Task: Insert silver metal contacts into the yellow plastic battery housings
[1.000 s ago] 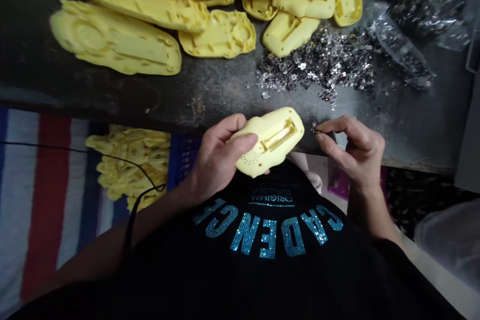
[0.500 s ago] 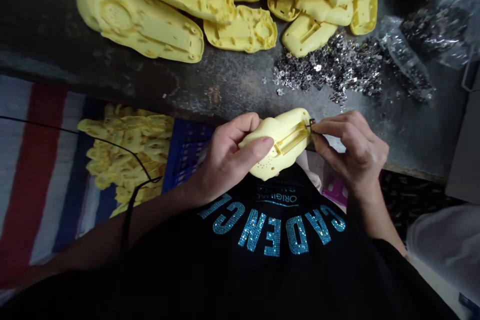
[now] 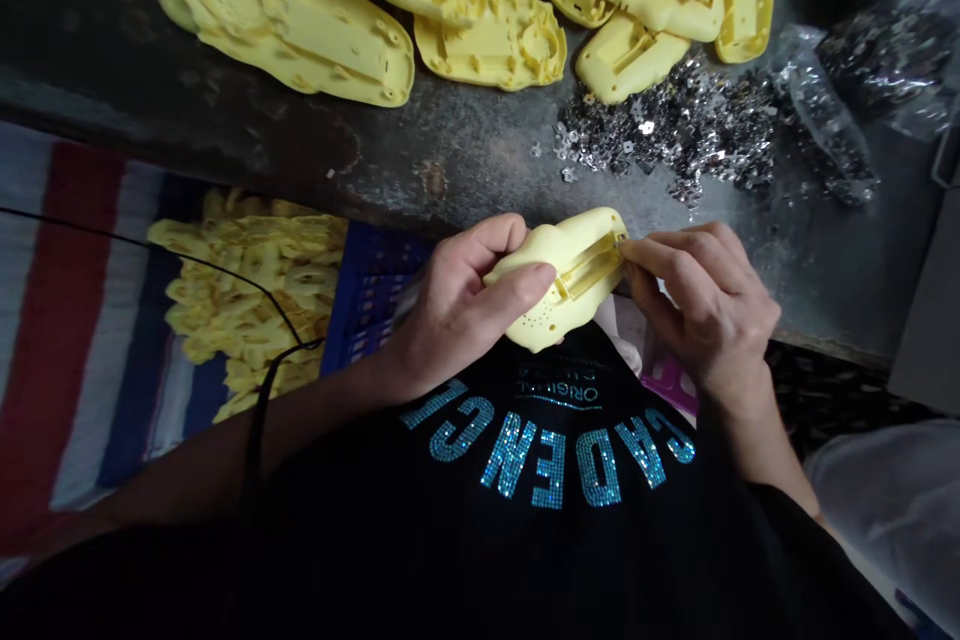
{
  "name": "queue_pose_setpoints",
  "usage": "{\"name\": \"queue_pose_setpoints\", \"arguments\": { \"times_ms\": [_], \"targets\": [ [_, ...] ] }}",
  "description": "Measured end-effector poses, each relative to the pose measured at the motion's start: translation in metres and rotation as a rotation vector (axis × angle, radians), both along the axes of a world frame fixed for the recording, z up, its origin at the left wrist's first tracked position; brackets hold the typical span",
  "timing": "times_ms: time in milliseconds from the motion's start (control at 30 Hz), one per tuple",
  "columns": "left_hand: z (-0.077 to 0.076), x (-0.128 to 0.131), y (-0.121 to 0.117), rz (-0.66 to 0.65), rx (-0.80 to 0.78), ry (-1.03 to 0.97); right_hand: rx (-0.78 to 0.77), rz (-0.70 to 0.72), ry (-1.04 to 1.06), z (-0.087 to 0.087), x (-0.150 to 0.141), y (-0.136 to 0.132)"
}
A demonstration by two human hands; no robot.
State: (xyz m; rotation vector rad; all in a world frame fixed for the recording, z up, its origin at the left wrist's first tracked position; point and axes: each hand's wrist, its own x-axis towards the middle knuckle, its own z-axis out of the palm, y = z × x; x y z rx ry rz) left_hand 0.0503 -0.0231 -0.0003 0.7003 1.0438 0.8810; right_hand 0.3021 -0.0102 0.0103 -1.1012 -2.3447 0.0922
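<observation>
The left hand (image 3: 472, 300) clasps a yellow casing (image 3: 570, 250) between thumb and fingers; the right hand (image 3: 705, 305), fingertips pinched, holds a mostly hidden metal part (image 3: 620, 240) at the casing's right end. Beyond the casing lie metal pieces (image 3: 675, 135) and shells (image 3: 300, 20); left, a blue basket (image 3: 375, 270).

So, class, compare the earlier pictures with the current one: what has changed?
The right hand has moved left toward the yellow shell, bringing the small metal piece from clear of it to the end of its slot. Nothing was visibly let go. The left hand still holds the shell; the loose metal pieces look unchanged, though the camera view shifted.
</observation>
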Motion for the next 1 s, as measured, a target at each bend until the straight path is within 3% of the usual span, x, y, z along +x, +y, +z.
{"name": "queue_pose_setpoints", "arguments": {
  "times_ms": [300, 567, 633, 800, 1000],
  "targets": [
    [-0.007, 0.005, -0.001, -0.005, 0.008, -0.08, 0.088, -0.114, 0.057, -0.013, 0.0, -0.012],
    [-0.008, 0.003, -0.003, -0.018, 0.028, -0.056, 0.034, -0.131, 0.082, -0.01, -0.005, -0.017],
    [-0.008, 0.0, -0.004, -0.038, 0.091, 0.009, -0.067, -0.148, 0.212, -0.008, -0.001, -0.01],
    [-0.003, -0.003, -0.007, -0.107, 0.424, 0.284, -0.549, -0.032, 0.423, 0.0, 0.01, 0.017],
    [-0.002, 0.005, -0.001, -0.113, 0.788, 0.319, -0.698, -0.042, 0.444, -0.005, 0.012, 0.018]
  ]
}}
